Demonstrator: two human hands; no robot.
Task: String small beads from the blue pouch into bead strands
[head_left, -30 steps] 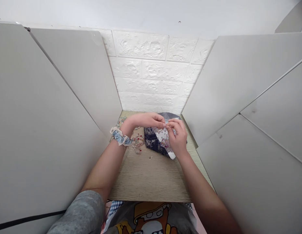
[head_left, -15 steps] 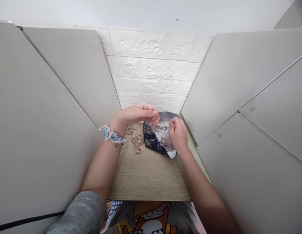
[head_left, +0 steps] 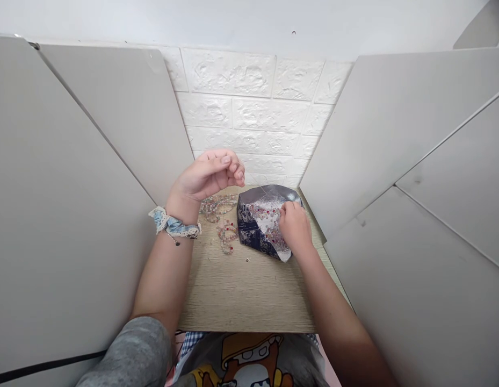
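Observation:
My left hand (head_left: 212, 174) is raised above the table's far left part, its fingers curled together. A thin clear thread (head_left: 257, 181) runs from its fingertips toward the bag. My right hand (head_left: 296, 228) is low over the right side of an opened bag (head_left: 249, 236), which is dark patterned outside and silvery inside. Its fingers are pinched; what they hold is too small to make out. Loose pink, clear and red beads (head_left: 276, 236) lie in the bag. Left of it are strung beads (head_left: 227, 236) and more bead strands (head_left: 215, 207), partly behind my left hand.
The wooden table (head_left: 249, 301) stands between a pale panel (head_left: 112, 107) on the left and another pale panel (head_left: 394, 123) on the right. A white brick-patterned wall (head_left: 249, 115) closes the back. One tiny object (head_left: 247, 260) lies in front of the bag.
My left hand has moved up and to the left, away from the bag, uncovering more bead strands. My right hand has dipped slightly toward the beads.

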